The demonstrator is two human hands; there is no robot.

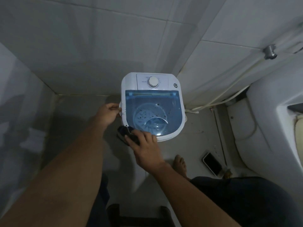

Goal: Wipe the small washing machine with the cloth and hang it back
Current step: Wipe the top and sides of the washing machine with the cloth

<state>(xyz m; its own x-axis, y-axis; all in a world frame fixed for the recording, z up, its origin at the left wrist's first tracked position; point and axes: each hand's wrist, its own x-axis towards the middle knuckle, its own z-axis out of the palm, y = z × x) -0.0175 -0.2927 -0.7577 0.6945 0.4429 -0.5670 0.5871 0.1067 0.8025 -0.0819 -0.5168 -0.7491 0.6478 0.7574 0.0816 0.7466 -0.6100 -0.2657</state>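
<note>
A small white washing machine point(129, 82) with a clear blue lid and a round dial stands on the floor by the tiled wall. Dark specks dot its lid and left rim. My left hand point(109, 114) grips the handle on the machine's left side. My right hand point(144, 148) presses a dark, bunched cloth point(125, 134) against the machine's front left corner.
A white toilet point(265, 122) fills the right side, with a hose point(229, 90) running from a wall valve point(269, 52) down to the floor. A phone point(212, 163) lies on the floor by my bare foot point(180, 164). A dark stool point(139, 215) sits below me.
</note>
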